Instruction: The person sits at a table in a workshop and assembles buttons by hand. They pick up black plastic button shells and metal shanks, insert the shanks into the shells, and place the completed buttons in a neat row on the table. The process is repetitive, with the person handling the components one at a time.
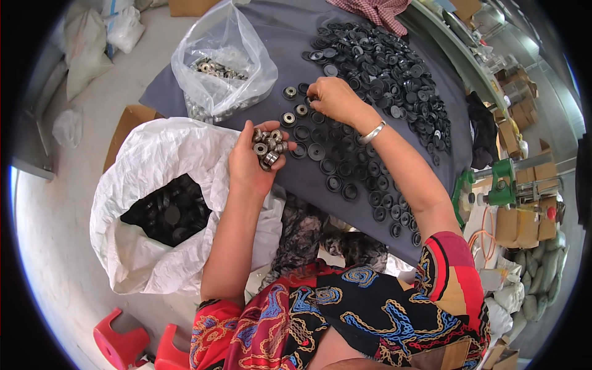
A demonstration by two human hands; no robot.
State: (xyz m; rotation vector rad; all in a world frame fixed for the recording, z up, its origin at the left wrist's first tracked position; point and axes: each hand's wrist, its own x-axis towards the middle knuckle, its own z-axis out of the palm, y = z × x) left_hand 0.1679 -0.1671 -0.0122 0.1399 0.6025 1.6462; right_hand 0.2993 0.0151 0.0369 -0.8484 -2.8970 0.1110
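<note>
My left hand [250,161] is cupped palm up around several small shiny ball bearings [269,148]. Over the grey-covered table, my right hand [335,98], with a silver bangle at the wrist, reaches down to the rows of round black plastic caps [316,152]. Its fingertips are pinched together at one cap, and what they hold is hidden. To the left of those fingertips, a few caps have a bearing [288,119] seated in the middle. Other caps in the rows lie with their hollow side up and nothing in them.
A clear plastic bag [225,58] with more bearings stands at the table's far left. Nearer, a white woven sack [154,145] holds black caps. A large heap of caps [385,74] covers the far right. Beyond the right edge stands a green metal press [501,185]. Red stools [120,339] are lower left.
</note>
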